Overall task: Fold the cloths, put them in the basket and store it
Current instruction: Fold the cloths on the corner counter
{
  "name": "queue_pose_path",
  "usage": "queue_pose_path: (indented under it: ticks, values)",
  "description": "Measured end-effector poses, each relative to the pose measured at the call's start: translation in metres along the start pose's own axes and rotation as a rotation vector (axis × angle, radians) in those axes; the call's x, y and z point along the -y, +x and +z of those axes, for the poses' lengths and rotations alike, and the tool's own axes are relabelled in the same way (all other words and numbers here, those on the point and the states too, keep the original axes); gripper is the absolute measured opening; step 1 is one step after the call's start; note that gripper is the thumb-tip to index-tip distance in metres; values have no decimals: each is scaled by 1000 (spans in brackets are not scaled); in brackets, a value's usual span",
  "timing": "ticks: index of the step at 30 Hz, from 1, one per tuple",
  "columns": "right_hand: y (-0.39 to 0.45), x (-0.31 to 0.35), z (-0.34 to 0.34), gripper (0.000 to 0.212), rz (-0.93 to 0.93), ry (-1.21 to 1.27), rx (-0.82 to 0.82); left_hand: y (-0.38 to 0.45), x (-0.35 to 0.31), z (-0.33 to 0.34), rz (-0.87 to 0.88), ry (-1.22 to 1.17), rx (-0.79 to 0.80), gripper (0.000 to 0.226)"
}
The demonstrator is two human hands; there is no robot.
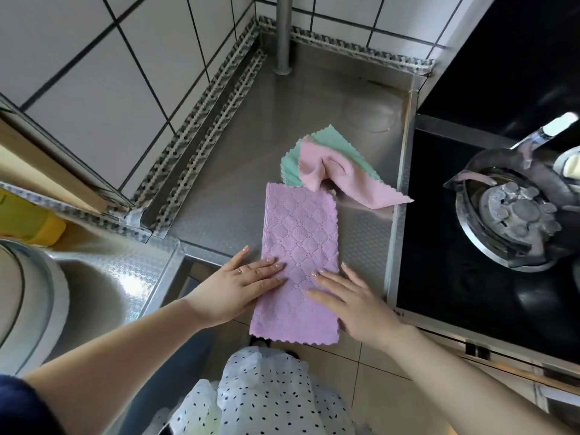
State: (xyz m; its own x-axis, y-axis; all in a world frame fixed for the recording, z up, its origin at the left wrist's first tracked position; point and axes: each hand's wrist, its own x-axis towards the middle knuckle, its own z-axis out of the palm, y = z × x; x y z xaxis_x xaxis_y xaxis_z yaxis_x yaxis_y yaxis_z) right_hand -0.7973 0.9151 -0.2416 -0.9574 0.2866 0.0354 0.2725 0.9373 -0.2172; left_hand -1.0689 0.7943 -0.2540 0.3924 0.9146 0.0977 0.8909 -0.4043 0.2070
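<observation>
The left hand is lying flat, fingers straight and together, pressing the left edge of the purple cloth. This cloth is lying as a long doubled strip on the steel counter, its near end overhanging the counter edge; judged from its shape, one fold is made and at least one more is pending. The right hand is pressing the cloth's right side, fingers extended and slightly spread. Farther right, the pink cloth is lying crumpled over the green cloth, both unfolded. No basket is showing, so packing and storing are still waiting.
</observation>
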Motion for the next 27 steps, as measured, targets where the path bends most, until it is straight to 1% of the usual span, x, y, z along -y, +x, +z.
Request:
queue_pose_path:
  ticks: [1, 3, 4, 6, 8, 9, 12, 14, 15, 16, 18, 20, 24, 27]
  values:
    - [1, 1, -5, 57, 45, 112, -8, -3, 0, -3, -11, -71, -25, 49]
    - [1, 6, -13, 43, 237, 375, -46, -7, -2, -7, -64, -210, -78, 41]
    - [4, 11, -18, 35, 372, 468, -70, -7, -6, -11, -121, -279, -106, 41]
    - [16, 20, -26, 26, 615, 596, -142, -3, -16, -21, -329, -450, -168, 45]
    - [31, 26, -33, 37, 784, 734, -202, 5, -25, -29, -550, -612, -250, 50]
    - [40, 25, -35, 37, 837, 805, -235, 11, -28, -31, -632, -677, -290, 48]
    - [64, 17, -34, 28, 927, 908, -323, 36, -28, -33, -825, -788, -379, 32]
    - [76, 9, -31, 21, 958, 892, -322, 54, -22, -33, -927, -805, -391, 23]
    - [81, 5, -29, 18, 967, 875, -315, 61, -18, -33, -959, -811, -390, 23]
    - [85, 1, -28, 16, 979, 854, -302, 68, -15, -32, -985, -820, -388, 26]
    - [91, -6, -25, 18, 1013, 821, -273, 79, -7, -31, -1015, -820, -372, 30]
    - [93, -11, -23, 13, 1044, 804, -263, 88, 2, -29, -1023, -791, -319, 30]
    - [97, -17, -24, 20, 1088, 745, -238, 102, 16, -29, -1060, -748, -201, 28]
    - [101, -26, -24, 23, 1122, 718, -214, 109, 22, -29, -1087, -712, -142, 27]
